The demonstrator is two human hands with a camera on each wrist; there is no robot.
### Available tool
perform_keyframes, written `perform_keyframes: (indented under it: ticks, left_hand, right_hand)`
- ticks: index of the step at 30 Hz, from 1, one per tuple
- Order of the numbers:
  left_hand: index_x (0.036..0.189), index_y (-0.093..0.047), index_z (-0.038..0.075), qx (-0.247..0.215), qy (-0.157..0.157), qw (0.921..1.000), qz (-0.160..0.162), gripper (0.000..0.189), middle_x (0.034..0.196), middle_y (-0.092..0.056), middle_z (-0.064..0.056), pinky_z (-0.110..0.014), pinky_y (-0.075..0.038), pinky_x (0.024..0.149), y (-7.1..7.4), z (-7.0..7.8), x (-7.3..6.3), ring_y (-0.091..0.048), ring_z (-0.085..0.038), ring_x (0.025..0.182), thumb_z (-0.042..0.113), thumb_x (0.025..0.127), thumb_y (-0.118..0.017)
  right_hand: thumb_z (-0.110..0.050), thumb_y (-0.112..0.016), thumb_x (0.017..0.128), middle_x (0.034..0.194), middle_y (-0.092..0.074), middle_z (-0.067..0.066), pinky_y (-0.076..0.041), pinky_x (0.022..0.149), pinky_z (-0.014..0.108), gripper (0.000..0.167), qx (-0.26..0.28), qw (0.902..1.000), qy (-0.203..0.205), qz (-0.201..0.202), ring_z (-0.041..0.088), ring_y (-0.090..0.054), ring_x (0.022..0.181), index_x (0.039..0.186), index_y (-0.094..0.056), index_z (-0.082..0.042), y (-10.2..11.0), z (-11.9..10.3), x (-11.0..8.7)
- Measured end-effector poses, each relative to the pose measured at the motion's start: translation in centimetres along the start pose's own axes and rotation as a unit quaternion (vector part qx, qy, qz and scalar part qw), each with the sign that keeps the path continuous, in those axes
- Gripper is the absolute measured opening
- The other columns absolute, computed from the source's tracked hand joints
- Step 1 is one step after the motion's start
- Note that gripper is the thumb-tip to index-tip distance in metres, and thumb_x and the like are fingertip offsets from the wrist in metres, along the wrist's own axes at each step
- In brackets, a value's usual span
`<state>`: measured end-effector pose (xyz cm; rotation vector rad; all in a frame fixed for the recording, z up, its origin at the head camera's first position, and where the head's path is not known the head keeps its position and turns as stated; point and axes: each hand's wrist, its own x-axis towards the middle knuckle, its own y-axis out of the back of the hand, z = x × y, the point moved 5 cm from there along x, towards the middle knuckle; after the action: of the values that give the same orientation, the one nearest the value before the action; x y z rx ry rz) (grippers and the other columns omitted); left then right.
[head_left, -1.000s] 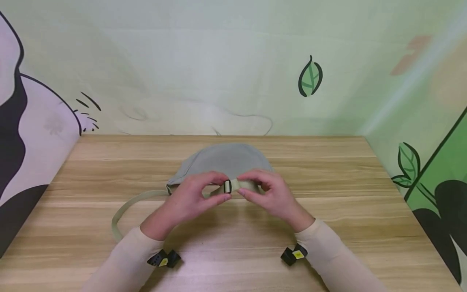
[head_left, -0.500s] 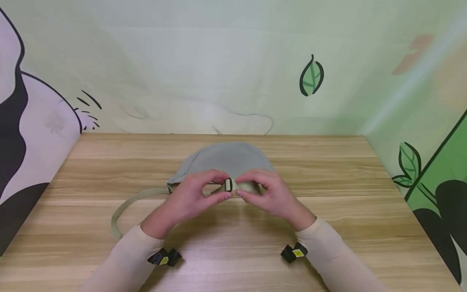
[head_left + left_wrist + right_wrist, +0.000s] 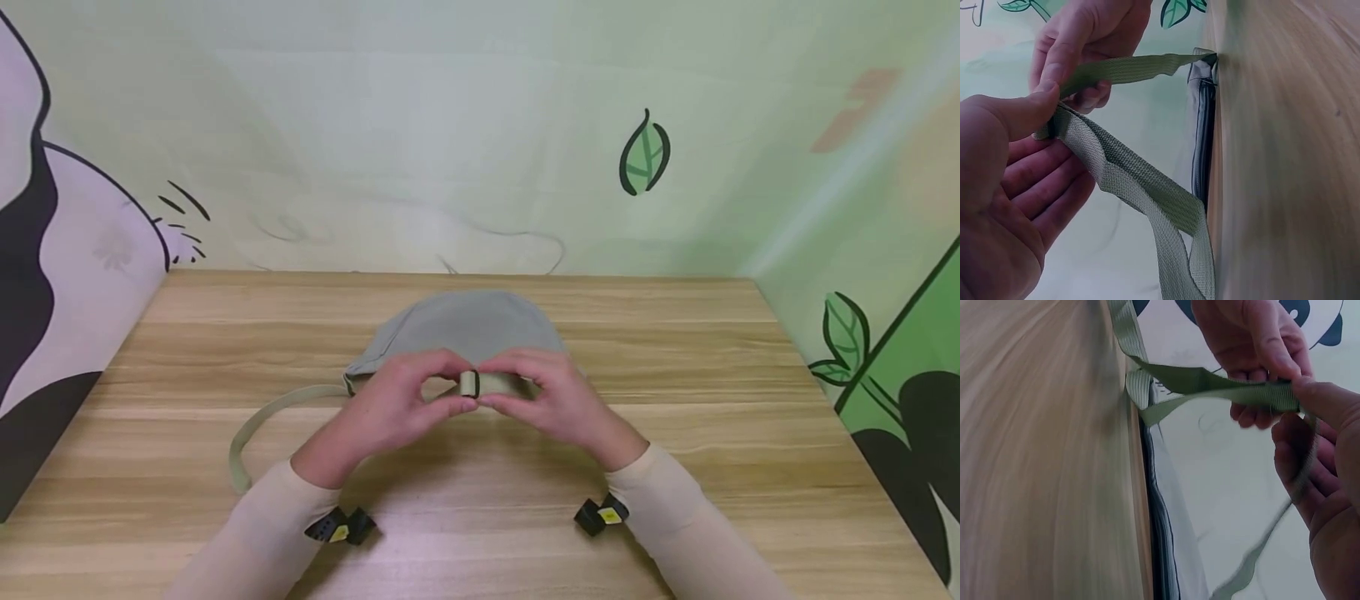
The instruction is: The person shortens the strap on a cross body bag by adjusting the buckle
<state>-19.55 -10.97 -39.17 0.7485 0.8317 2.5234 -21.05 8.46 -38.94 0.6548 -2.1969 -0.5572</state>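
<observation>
A grey half-moon bag [image 3: 472, 323] with a dark zipper [image 3: 1204, 140] lies flat on the table, beyond both hands. Its light olive webbing strap [image 3: 1125, 165] is raised in front of it. My left hand [image 3: 393, 402] pinches the strap at a black slider buckle [image 3: 477, 383] between thumb and forefinger. From the other side, my right hand [image 3: 561, 400] pinches the strap right beside that buckle, fingertips almost meeting the left ones. In the left wrist view, doubled webbing hangs below the left fingers. The fingers partly hide the buckle in both wrist views.
The wood-grain table [image 3: 187, 350] runs back to a printed backdrop [image 3: 337, 150]. A strap loop [image 3: 258, 425] curves out over the tabletop to the left. Small black cameras [image 3: 356, 527] sit on both wrists.
My right fingertips have come in to the left, closer to the buckle. The buckle turned between the fingers, and its black bar now shows farther right. The bag stays in place.
</observation>
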Motion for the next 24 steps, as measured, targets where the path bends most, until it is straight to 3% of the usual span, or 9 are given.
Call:
perform_keyframes:
  ticks: [6, 10, 15, 24]
  left_hand:
    - [0.116, -0.078, 0.014, 0.001, 0.009, 0.9999, 0.011, 0.025, 0.111, -0.082, 0.002, -0.047, -0.063, 0.098, 0.47, -0.19, -0.40, -0.078, -0.021, 0.110, 0.015, 0.093, -0.087]
    - [0.117, -0.078, 0.013, -0.008, 0.001, 0.9999, 0.012, 0.027, 0.113, -0.082, 0.001, -0.044, -0.063, 0.099, 0.49, -0.26, -0.32, -0.078, -0.021, 0.111, 0.015, 0.092, -0.087]
    - [0.122, -0.076, 0.011, -0.028, 0.015, 0.9995, 0.004, 0.031, 0.118, -0.082, -0.001, -0.045, -0.062, 0.102, 0.12, -0.56, -0.21, -0.077, -0.022, 0.113, 0.015, 0.093, -0.087]
    - [0.127, -0.074, 0.012, -0.049, 0.029, 0.9984, 0.001, 0.036, 0.119, -0.081, 0.001, -0.051, -0.060, 0.104, -0.13, -0.62, -0.08, -0.077, -0.023, 0.115, 0.016, 0.093, -0.087]
  right_hand:
    - [0.000, -0.090, 0.084, 0.106, -0.081, 0.010, -0.062, 0.082, 0.034, 0.036, -0.040, 0.9991, 0.014, -0.005, 0.019, -0.073, 0.093, 0.117, -0.078, -0.002, 0.41, 0.56, -0.59]
    - [0.003, -0.089, 0.083, 0.104, -0.080, 0.010, -0.061, 0.080, 0.032, 0.033, -0.030, 0.9992, 0.026, 0.004, 0.019, -0.071, 0.091, 0.114, -0.078, -0.002, 0.49, 0.77, -0.74]
    - [0.005, -0.087, 0.083, 0.103, -0.080, 0.011, -0.061, 0.079, 0.029, 0.032, -0.015, 0.9993, 0.031, 0.018, 0.019, -0.070, 0.089, 0.113, -0.078, -0.001, 0.46, 0.86, -0.71]
    - [0.003, -0.084, 0.088, 0.109, -0.081, 0.011, -0.061, 0.086, 0.028, 0.030, 0.016, 0.9998, 0.004, 0.011, 0.019, -0.072, 0.096, 0.117, -0.078, -0.002, -0.28, 0.91, -0.68]
